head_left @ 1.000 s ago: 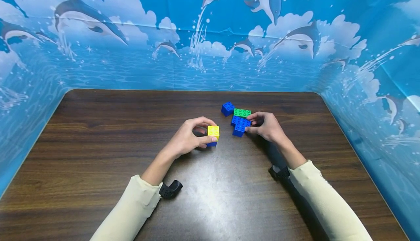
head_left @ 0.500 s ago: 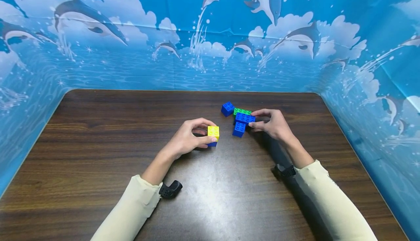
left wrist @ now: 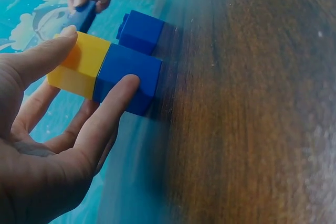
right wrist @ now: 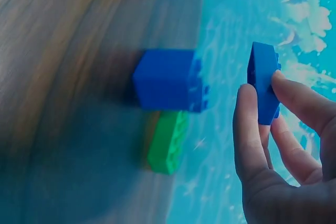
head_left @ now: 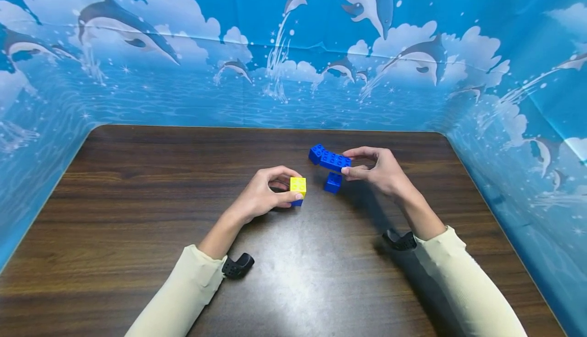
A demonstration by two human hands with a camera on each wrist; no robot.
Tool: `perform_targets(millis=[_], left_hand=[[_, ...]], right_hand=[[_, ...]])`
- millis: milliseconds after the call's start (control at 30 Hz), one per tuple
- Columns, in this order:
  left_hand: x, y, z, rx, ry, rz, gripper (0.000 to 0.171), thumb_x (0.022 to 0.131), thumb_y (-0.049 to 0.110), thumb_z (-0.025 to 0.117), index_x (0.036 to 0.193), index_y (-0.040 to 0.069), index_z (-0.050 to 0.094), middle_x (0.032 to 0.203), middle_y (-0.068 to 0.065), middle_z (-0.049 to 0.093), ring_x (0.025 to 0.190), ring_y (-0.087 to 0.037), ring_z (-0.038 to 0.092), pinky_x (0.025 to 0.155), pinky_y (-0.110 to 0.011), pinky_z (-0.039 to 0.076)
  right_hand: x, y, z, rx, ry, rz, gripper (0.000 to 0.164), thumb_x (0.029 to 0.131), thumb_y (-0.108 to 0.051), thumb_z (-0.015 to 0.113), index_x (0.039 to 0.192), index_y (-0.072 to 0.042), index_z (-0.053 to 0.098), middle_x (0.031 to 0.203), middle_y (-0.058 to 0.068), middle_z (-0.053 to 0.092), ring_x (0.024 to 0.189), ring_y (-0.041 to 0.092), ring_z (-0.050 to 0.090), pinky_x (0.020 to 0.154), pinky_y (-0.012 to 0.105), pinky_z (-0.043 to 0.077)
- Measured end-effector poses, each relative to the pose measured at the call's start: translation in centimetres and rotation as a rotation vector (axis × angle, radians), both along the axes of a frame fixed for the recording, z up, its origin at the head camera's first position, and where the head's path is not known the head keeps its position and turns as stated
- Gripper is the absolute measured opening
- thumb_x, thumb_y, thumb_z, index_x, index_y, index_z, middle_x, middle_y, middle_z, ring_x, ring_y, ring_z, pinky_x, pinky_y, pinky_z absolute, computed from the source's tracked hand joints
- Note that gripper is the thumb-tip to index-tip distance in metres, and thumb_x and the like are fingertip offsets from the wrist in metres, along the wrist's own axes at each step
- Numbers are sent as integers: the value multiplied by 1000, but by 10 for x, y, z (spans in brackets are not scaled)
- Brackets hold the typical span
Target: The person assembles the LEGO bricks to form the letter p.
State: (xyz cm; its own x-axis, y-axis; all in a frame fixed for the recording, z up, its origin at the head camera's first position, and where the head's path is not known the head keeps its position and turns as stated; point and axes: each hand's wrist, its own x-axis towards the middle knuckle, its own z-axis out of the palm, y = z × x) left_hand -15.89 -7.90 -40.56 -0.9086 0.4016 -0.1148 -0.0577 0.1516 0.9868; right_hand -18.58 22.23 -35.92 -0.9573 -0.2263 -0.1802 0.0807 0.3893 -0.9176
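My left hand (head_left: 263,194) grips a two-brick stack, a yellow brick (head_left: 298,184) on top of a blue brick (head_left: 297,202); its base is at the tabletop. In the left wrist view the thumb lies on the yellow brick and a finger on the blue one. My right hand (head_left: 378,171) pinches a flat blue brick (head_left: 335,161), held above the table with studs up. Below it stands a small blue brick (head_left: 332,182). Another blue brick (head_left: 317,153) sits farther back. The green brick (right wrist: 168,142), hidden in the head view, shows in the right wrist view.
The dark wooden table (head_left: 151,214) spreads around both hands. A blue dolphin-print cloth (head_left: 183,87) hangs along its back and sides. Both wrists wear black devices (head_left: 238,265).
My right hand has lifted the flat blue brick from among the others, moving it right, then back to the left over the green brick. The left hand and its stack have stayed put.
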Motion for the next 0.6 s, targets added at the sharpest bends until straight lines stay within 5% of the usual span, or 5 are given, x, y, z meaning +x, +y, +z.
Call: perform_targets(millis=[300,467,600], left_hand=[[-2,-1,-2,-6,5,-11,42,90,0,85,129,4,72,118,-23,70,100,-28,71,80,-43,71],[-2,-1,-2,-13,0,-13,45,91,1,84,133,2,69,119,-24,69,101,-28,71,82,-46,71],[-1,-1,-2,-10,3,-12,49,91,0,84,137,-2,66,119,-25,69,100,-27,71,81,-45,71]], right_hand=[[7,-19,13,-39,36,89,42,100,-4,76,140,3,65,141,27,67,96,23,83,98,57,63],[10,-28,14,3,77,141,42,99,-5,78,139,1,68,124,29,74,89,26,82,85,40,70],[14,-35,11,-17,50,183,41,99,-6,78,138,-1,69,130,26,72,91,33,82,83,35,69]])
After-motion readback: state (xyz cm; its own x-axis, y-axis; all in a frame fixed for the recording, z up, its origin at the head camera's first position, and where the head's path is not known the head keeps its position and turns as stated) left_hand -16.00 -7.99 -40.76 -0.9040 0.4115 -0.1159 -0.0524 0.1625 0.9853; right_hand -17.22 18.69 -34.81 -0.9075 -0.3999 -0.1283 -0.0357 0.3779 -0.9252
